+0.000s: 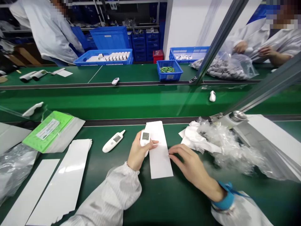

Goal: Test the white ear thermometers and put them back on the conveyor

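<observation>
My left hand (138, 150) is closed around a white ear thermometer (145, 136) whose small grey screen faces up. Its fingertips reach over the left side of a narrow white sheet (161, 160). At that sheet's right edge, the thumb and forefinger of my right hand (185, 161) come together in a pinch on the edge. A blue band circles my right wrist. Left of my hands, a second ear thermometer (114, 141) lies on the green table with its screen up and its probe end pointing away to the right.
Long white sheets (63, 179) and a green-labelled packet (50, 130) lie left. Crumpled clear plastic (225, 144) is heaped right. Beyond runs a green conveyor belt (141, 103) carrying a white piece (212, 96). Blue trays (103, 59) and two people in white coats are across it.
</observation>
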`<state>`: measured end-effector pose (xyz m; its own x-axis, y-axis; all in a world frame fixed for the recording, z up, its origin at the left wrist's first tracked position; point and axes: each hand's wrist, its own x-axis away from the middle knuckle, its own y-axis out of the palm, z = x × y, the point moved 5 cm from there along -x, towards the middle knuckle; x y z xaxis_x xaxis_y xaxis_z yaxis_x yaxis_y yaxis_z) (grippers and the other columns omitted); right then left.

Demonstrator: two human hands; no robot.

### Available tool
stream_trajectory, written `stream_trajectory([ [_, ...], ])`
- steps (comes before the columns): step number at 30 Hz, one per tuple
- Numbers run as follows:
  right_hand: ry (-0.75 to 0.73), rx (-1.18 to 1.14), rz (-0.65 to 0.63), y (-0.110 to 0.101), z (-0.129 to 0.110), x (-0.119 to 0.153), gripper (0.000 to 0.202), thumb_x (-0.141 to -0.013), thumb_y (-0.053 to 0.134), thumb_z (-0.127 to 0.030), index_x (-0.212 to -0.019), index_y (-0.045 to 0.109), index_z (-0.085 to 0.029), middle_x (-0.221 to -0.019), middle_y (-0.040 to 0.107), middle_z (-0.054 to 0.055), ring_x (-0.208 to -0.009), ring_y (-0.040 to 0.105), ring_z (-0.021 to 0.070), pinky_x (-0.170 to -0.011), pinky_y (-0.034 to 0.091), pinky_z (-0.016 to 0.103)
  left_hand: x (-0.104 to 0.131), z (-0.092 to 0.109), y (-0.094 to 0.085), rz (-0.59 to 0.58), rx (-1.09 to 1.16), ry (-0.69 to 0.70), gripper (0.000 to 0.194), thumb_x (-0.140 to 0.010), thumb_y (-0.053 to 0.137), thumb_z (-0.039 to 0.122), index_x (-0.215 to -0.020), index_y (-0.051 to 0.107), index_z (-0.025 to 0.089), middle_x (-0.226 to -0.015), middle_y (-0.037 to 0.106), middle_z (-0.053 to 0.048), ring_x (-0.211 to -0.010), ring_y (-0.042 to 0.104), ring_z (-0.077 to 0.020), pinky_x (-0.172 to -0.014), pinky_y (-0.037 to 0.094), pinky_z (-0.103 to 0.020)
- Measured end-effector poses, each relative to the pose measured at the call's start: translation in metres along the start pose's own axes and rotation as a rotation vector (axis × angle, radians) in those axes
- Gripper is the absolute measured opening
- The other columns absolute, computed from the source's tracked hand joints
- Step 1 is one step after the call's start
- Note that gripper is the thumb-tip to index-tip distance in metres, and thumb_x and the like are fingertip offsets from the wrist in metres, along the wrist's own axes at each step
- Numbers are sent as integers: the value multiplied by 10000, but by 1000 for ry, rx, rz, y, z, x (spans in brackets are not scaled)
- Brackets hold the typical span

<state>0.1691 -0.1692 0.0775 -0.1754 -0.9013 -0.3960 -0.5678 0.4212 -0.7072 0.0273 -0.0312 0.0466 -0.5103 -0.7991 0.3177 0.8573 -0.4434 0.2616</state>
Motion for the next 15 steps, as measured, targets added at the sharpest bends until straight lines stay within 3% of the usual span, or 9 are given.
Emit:
stream_trajectory([
  [2,67,-67,-80,34,9,-4,87,-940,569,-205,-1004,622,-231,-1007,670,51,-936,636,207,-804,548,354,1,-10,-3,34,-2,12,552,-714,765,200,-1180,471,162,-850,677,-16,-991,700,-262,-929,517,-425],
  [5,121,-84,-94,61,22,-12,176,-896,624,-175,-1060,658,-229,-1062,661,55,-992,617,224,-848,548,383,-2,-19,-6,63,5,38,577,-705,771,199,-1191,460,177,-827,656,20,-1057,686,-265,-998,466,-410],
  [9,140,-94,-94,69,30,-21,166,-836,699,-149,-980,707,-232,-978,670,40,-932,611,222,-801,549,375,-6,-25,-9,52,10,47,563,-709,761,210,-1187,464,181,-841,653,23,-1057,690,-272,-992,468,-407],
  [15,172,-129,-78,74,33,-22,101,-855,683,-180,-904,736,-250,-917,680,29,-872,610,209,-762,541,366,-6,-28,-8,47,6,62,575,-723,757,225,-1213,460,176,-958,683,-26,-1075,682,-275,-997,465,-409],
])
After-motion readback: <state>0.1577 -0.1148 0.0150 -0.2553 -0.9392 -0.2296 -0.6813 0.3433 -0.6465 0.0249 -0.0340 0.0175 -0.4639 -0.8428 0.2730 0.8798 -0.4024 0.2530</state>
